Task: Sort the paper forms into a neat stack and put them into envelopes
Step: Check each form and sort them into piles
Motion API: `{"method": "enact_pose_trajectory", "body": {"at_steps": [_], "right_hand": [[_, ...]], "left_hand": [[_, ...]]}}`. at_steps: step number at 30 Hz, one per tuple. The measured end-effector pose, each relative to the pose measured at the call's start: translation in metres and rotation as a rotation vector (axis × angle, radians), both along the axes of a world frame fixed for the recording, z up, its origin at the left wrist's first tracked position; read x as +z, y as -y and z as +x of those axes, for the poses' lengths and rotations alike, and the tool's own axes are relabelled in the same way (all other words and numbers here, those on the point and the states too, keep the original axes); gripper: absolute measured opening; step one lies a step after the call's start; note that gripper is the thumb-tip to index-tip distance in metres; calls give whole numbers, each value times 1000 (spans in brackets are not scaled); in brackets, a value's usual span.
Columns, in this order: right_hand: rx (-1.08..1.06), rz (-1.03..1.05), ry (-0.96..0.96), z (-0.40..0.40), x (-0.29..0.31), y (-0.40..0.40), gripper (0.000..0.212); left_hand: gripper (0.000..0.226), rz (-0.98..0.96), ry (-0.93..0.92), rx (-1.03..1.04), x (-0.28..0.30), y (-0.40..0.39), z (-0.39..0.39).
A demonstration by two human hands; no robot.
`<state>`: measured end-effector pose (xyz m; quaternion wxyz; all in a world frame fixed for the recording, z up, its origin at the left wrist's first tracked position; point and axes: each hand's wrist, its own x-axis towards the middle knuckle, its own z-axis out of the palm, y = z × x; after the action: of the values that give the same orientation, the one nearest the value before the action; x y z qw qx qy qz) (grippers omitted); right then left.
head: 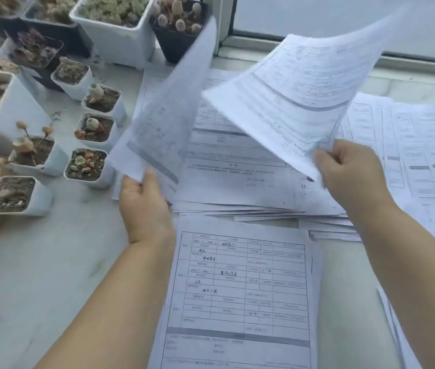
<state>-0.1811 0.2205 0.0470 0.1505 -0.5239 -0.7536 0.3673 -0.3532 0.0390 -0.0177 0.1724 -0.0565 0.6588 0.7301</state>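
Hands raised; left hand (141,198) pinches one form (168,107); right hand (349,169) grips another form (299,89).

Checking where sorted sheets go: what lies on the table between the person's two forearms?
In the head view, a stack of forms, printed side up, lies on the table between the forearms, below the left hand and right hand.

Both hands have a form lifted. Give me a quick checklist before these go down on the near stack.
1. Left hand grips its lifted form by the lower corner: ok.
2. Right hand grips the other lifted form: ok.
3. Near stack squared: not ok, edges stagger on its right.
4. Loose forms behind gathered: not ok, fanned out.
5. Small plant pots out of the left form's way: cannot tell.
6. Envelopes at hand: cannot tell, none in view.
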Motion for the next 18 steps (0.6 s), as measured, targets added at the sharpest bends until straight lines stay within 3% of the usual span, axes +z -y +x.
{"method": "enact_pose_trajectory", "body": {"at_steps": [4, 9, 12, 15, 17, 18], "right_hand": [[88, 88, 149, 7, 7, 3, 36], [183, -114, 167, -20, -11, 9, 34], [146, -273, 104, -42, -27, 15, 33], [79, -384, 42, -51, -38, 16, 24], [-21, -390, -30, -45, -34, 17, 9], [-93, -373, -81, -38, -30, 18, 11]], "left_hand": [[21, 30, -96, 137, 11, 9, -2], [18, -55, -362, 18, 23, 2, -4], [19, -170, -597, -237, 26, -4, 11], [20, -242, -670, -679, 13, -6, 15], [29, -507, -755, -1068, -1, -3, 14], [35, -608, -784, -1173, -5, -1, 14]]}}
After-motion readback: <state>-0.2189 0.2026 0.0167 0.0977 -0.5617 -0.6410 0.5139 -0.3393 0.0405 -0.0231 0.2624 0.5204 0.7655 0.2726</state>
